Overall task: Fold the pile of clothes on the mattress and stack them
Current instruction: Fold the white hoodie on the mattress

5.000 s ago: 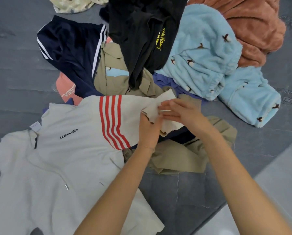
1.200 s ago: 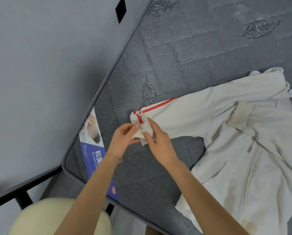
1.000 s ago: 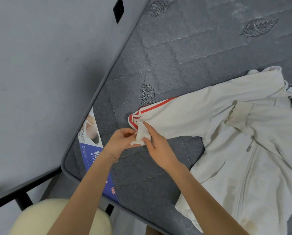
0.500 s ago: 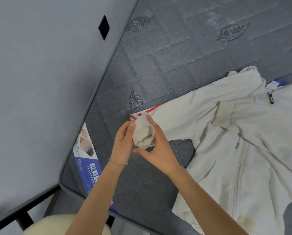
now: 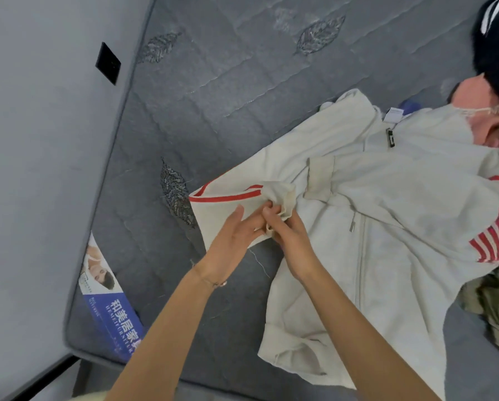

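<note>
A cream zip jacket (image 5: pixel 387 227) with red sleeve stripes lies spread front-up on the grey mattress (image 5: pixel 228 82). Its left sleeve is folded in toward the chest, with the cuff (image 5: pixel 281 195) bunched at the fold's end. My right hand (image 5: pixel 293 244) pinches that bunched cuff fabric. My left hand (image 5: pixel 232 244) lies on the folded sleeve with its fingers straight, touching the cuff beside the right hand. At the right edge the pile shows: a black garment (image 5: pixel 497 53), a pink one (image 5: pixel 479 111) and an olive one (image 5: pixel 497 308).
The mattress corner with a blue printed label (image 5: pixel 112 308) lies at lower left, against a grey wall (image 5: pixel 39 169) with a black socket plate (image 5: pixel 107 63). A dark bed frame rail (image 5: pixel 39 380) runs below the corner. Bare mattress stretches beyond the jacket.
Both hands have carried the sleeve cuff rightward, folding the left sleeve over toward the jacket's chest. The view has swung right, bringing the clothes pile into sight.
</note>
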`<state>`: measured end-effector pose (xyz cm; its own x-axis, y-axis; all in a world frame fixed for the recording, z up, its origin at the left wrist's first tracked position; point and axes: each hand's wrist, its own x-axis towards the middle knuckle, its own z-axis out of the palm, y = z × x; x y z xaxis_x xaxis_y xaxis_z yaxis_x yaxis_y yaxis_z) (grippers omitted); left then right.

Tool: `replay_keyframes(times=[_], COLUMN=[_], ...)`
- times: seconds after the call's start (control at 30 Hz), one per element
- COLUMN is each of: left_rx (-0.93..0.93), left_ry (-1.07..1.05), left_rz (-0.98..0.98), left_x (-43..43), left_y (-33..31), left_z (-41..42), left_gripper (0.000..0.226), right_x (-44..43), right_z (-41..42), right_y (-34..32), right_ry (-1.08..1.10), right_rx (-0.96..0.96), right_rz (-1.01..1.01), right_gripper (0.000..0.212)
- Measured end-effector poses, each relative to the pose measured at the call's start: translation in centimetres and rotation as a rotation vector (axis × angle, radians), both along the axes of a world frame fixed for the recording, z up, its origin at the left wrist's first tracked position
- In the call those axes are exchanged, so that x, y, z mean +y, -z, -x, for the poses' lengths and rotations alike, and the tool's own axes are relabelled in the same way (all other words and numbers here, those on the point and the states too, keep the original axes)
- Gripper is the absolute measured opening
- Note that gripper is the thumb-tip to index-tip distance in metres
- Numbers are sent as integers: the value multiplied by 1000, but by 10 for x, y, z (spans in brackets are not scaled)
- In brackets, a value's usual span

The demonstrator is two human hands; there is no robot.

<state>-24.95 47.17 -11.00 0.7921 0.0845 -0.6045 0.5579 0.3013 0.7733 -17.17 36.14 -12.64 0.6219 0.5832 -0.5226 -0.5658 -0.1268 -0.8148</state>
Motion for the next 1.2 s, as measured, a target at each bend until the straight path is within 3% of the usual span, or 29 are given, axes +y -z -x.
replay_keyframes(times=[0.07,0.17,0.27,0.53,0.63,0.7,0.77,0.83,0.93,1.03,1.2], left_rx=[33,-55,-53,-50,-203,-256,-154,-54,39,70,-78], left_ry=[56,43,7,-158,3,199,379,476,513,523,368], left_rz=[-95,67,39,-457,-851,-1074,-1133,-1158,-1254,-1344,-1302], left_x=[-19,-44,-58,-72,-73,-74,-77,-78,-73,-64,-75], left_y=[3,8,10,11,21,35,47,57,65,66,62], left_z=[-14,-33,-48,-90,-105,-116,-126,-136,-150,-167,-199], left_gripper=[80,74,66,27,18,33,52,55,37,27,10], right_x=[-16,-40,-68,-151,-184,-201,-216,-230,-255,-280,-310], right_z=[-12,-30,-51,-114,-127,-134,-142,-151,-169,-184,-205], right_y=[2,7,8,3,1,1,-1,-3,-5,-8,-6], right_ry=[129,254,302,270,321,354,393,456,586,701,808], right_rx=[32,70,58,95,100,99,108,110,72,46,15], right_rz=[41,132,162,102,135,138,126,116,134,118,153], right_gripper=[17,26,27,27,24,25,27,29,37,31,29])
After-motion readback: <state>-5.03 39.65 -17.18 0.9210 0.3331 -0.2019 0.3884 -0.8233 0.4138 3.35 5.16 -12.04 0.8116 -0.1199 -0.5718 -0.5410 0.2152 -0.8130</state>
